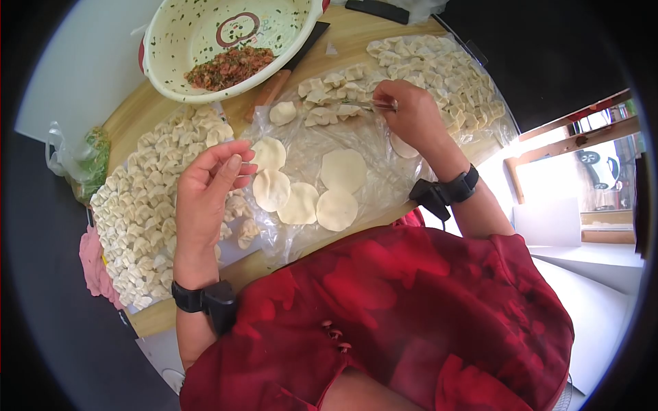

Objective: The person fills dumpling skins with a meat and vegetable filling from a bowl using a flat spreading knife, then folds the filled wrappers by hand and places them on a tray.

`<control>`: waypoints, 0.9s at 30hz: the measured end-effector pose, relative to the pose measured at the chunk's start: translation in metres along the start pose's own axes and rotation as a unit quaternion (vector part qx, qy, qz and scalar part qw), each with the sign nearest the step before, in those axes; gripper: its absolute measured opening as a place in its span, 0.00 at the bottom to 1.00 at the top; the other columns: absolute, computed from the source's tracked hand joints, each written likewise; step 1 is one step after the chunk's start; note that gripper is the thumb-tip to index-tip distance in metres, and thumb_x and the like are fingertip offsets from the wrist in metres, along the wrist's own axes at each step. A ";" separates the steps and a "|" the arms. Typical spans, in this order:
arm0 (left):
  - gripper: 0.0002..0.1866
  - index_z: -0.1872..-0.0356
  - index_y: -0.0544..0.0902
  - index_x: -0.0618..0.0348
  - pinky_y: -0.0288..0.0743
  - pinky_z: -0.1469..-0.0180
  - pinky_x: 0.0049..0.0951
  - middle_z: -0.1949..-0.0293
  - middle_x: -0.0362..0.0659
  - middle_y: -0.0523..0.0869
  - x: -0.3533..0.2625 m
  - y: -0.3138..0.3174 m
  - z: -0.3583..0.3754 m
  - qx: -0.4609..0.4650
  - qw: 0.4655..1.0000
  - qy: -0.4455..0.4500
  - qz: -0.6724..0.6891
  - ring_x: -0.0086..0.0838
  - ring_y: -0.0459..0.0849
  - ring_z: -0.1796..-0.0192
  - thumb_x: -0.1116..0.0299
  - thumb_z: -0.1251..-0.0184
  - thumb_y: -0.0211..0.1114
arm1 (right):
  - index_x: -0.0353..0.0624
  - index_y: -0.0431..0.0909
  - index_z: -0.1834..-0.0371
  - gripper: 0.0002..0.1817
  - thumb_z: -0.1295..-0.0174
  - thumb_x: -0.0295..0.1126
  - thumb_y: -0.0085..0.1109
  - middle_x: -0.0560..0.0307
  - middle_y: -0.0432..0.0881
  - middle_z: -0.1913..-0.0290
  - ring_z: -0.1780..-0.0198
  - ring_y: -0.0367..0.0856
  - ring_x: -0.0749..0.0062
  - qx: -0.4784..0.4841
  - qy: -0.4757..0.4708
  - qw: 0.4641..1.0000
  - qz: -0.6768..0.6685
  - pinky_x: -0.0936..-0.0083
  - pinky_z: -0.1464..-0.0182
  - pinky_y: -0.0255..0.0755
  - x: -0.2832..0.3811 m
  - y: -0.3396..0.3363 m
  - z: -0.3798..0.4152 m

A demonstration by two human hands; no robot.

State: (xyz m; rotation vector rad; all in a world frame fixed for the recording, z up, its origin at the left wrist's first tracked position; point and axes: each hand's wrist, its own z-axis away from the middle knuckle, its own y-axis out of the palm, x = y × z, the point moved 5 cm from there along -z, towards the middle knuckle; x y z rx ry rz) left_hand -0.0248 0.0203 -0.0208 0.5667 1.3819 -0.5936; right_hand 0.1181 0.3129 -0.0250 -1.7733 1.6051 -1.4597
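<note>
My left hand (211, 185) hovers at the left edge of the dough wrappers, fingers loosely bent and apart, nothing seen in them. Just right of its fingertips lie a round dough wrapper (269, 154) and another (271, 190). My right hand (409, 113) is closed around a thin, shiny utensil (385, 105), mostly hidden by the fingers. This hand is above the plastic sheet (301, 140), beside rows of folded dumplings (336, 113). Several flat wrappers (343, 171) overlap in the middle. Part of another wrapper (403, 146) shows below my right wrist.
A large white basin (171, 65) with meat filling (229, 68) stands at the back left. Dumplings (144, 212) crowd the left side, and more (439, 75) fill the back right. A plastic bag of greens (89, 161) sits at the far left edge.
</note>
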 end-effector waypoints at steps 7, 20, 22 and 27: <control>0.14 0.45 0.81 0.61 0.77 0.53 0.22 0.54 0.41 0.85 0.001 0.000 0.000 0.012 1.000 -0.005 -0.001 0.24 0.84 0.55 0.67 0.27 0.60 | 0.41 0.79 0.62 0.16 0.54 0.13 0.57 0.52 0.82 0.64 0.62 0.84 0.58 0.008 -0.008 1.000 0.002 0.69 0.59 0.77 0.001 -0.001 0.001; 0.14 0.46 0.81 0.61 0.77 0.53 0.22 0.54 0.42 0.86 0.002 -0.001 0.000 0.013 1.000 -0.004 -0.003 0.24 0.85 0.56 0.67 0.27 0.61 | 0.44 0.82 0.60 0.12 0.48 0.22 0.65 0.54 0.84 0.62 0.62 0.84 0.62 -0.019 -0.012 0.999 -0.035 0.70 0.59 0.77 0.012 -0.009 0.005; 0.14 0.46 0.81 0.61 0.77 0.53 0.22 0.54 0.42 0.86 0.003 0.000 0.000 0.013 1.000 -0.008 -0.003 0.24 0.85 0.56 0.67 0.27 0.61 | 0.42 0.83 0.60 0.11 0.48 0.23 0.68 0.54 0.85 0.61 0.63 0.84 0.67 0.005 -0.005 0.998 -0.066 0.73 0.59 0.76 0.017 -0.005 0.008; 0.15 0.45 0.81 0.60 0.77 0.52 0.22 0.54 0.42 0.86 0.003 0.002 0.002 0.028 0.999 -0.015 -0.003 0.25 0.85 0.55 0.66 0.28 0.62 | 0.40 0.83 0.65 0.12 0.48 0.35 0.73 0.55 0.85 0.67 0.62 0.83 0.69 0.251 0.054 0.960 -0.111 0.74 0.54 0.76 0.035 0.032 0.020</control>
